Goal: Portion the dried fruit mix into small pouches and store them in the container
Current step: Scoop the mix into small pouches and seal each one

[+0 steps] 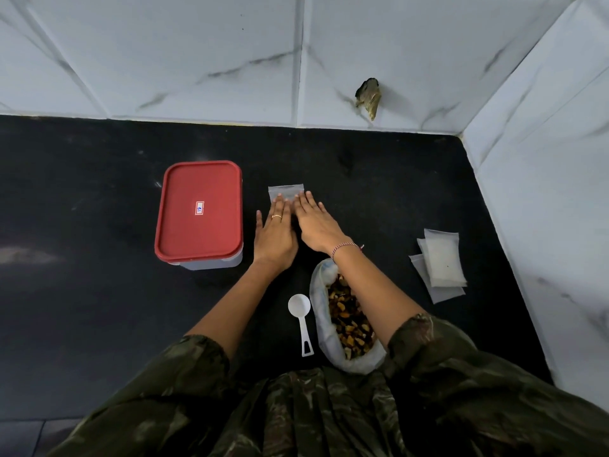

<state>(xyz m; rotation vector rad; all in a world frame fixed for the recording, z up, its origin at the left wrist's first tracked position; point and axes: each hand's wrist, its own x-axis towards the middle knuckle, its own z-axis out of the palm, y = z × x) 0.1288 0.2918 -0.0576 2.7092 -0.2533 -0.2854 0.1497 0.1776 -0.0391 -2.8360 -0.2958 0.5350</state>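
Both hands (276, 232) (316, 225) flat, side by side, on pouch (285, 190)

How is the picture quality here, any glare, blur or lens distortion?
Head view: the wide lens bends the wall tile seams and the back edge of the black countertop; the light is soft and even, with one dull sheen at the left of that surface; the left hand, right hand and clear pouch under them look sharp.

**Black worktop (99, 308) and its load**

A small clear plastic pouch (285, 191) lies under the left grip (275, 235) and right grip (318, 225). Left of them stands a red-lidded rectangular plastic container (199, 211). Nearer the person, a white plastic scoop (301, 316) lies beside an open bag of brown dried fruit (349, 319). Well to the right are stacked empty clear pouches (440, 263).
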